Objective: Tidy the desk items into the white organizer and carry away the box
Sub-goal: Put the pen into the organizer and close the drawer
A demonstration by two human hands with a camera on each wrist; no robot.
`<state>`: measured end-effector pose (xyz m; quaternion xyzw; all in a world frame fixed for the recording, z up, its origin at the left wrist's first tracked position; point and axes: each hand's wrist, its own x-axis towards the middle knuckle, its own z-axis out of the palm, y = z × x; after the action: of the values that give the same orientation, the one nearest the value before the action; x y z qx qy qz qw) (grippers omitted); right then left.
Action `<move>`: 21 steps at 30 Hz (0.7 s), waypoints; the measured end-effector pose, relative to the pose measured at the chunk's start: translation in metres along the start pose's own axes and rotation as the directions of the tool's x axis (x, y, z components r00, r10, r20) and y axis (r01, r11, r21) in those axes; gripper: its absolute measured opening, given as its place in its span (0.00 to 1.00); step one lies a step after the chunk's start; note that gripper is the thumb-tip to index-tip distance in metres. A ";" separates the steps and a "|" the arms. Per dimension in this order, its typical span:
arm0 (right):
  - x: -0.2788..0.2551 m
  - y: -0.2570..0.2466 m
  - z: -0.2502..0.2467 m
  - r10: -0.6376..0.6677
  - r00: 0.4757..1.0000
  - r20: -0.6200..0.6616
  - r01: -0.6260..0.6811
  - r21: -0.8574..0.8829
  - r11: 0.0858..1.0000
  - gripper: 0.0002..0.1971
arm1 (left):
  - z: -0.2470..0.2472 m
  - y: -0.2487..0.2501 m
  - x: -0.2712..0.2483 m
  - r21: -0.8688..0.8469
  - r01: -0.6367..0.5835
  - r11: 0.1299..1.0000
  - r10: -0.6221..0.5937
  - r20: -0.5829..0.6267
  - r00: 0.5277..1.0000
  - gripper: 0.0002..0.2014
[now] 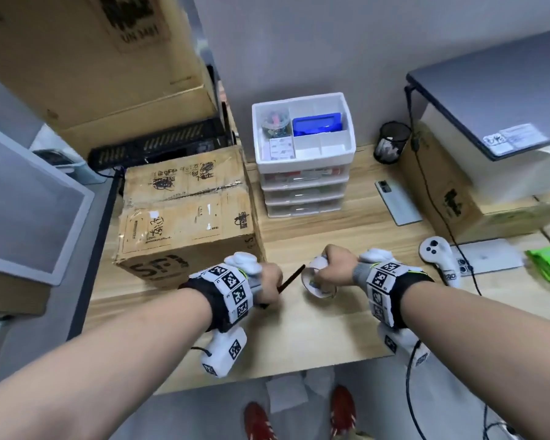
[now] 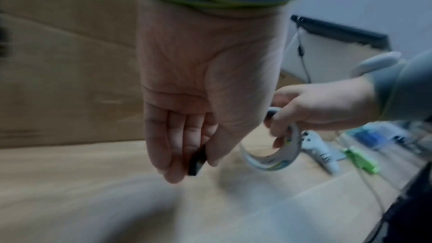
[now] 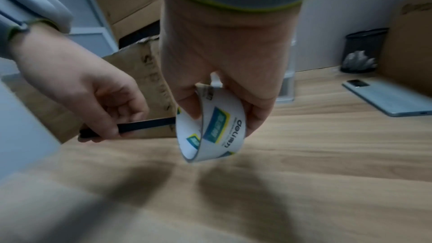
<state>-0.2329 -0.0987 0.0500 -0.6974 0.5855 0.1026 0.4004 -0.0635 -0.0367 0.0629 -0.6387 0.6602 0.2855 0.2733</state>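
Pen (image 1: 291, 278) in left hand (image 1: 269, 282), tape roll (image 1: 318, 282) in right hand (image 1: 337, 265)

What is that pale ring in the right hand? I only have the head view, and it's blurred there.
Observer: A roll of tape. The right wrist view shows its white inner face printed with blue-and-yellow labels.
Operator: How is the right hand holding it?
Observer: The right hand has fingers hooked inside the ring, with the thumb on the outside. The roll hangs clear of the desk, with its shadow below.
Operator: And the dark stick in the left hand?
Observer: In the left wrist view the left hand pinches the dark stick between thumb and fingers. Its squared-off end pokes out below them.
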 end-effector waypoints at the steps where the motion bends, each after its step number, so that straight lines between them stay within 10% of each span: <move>1: 0.000 0.003 -0.007 -0.002 1.000 -0.014 0.003 0.050 0.999 0.20 | -0.012 0.006 0.000 0.000 -0.019 1.000 0.019 -0.021 1.000 0.03; 7: 0.021 0.000 -0.043 0.044 0.977 -0.208 0.009 0.244 0.970 0.10 | -0.107 0.028 0.007 0.197 -0.034 0.980 0.080 -0.230 0.970 0.02; 21: 0.116 -0.011 -0.040 0.145 0.989 -0.037 -0.077 0.706 0.704 0.07 | -0.177 -0.067 0.051 -0.043 -0.006 0.999 -0.025 -0.686 0.727 0.07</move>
<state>-0.2021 -0.2106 0.0099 -0.4602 0.6388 -0.1352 0.6016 0.0024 -0.2016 0.1460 -0.7078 0.7052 0.0420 -0.0018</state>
